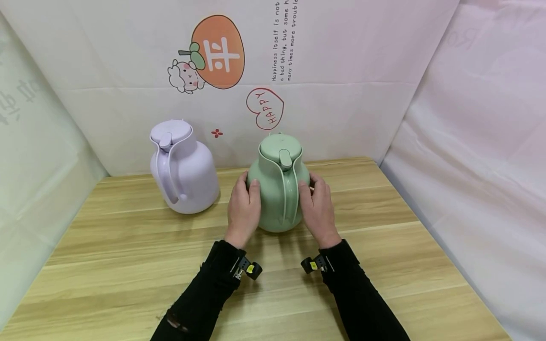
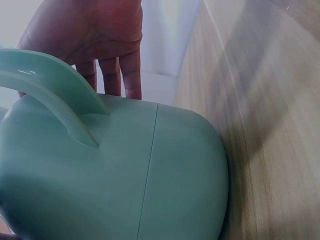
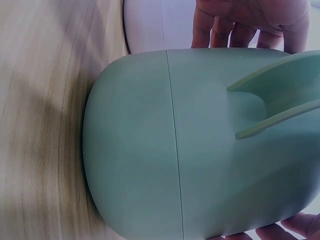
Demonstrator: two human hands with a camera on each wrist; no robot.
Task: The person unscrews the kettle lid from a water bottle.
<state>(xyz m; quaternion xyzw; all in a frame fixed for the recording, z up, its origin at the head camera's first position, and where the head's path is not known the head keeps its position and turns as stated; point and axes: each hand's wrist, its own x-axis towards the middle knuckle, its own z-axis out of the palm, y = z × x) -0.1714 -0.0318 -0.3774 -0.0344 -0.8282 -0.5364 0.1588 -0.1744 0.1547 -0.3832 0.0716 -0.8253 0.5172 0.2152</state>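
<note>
A light green thermos jug [image 1: 271, 201] stands upright on the wooden table, its handle and lid lever facing me. My left hand [image 1: 244, 208] holds the jug's left side, thumb in front and fingers reaching round behind. On the opposite side, my right hand [image 1: 317, 208] holds it likewise, the thumb beside the handle. In the left wrist view, the jug's rounded body [image 2: 100, 175] rests with its base at the tabletop. The right wrist view shows fingers against both sides of the jug [image 3: 135, 145]. The far fingertips are hidden behind it in the head view.
To the left, a lavender thermos jug [image 1: 196, 175] of the same shape stands apart on the table [image 1: 128, 265]. A printed white cloth [image 1: 341, 61] hangs behind the table's back edge, and more white cloth [image 1: 477, 142] borders the sides.
</note>
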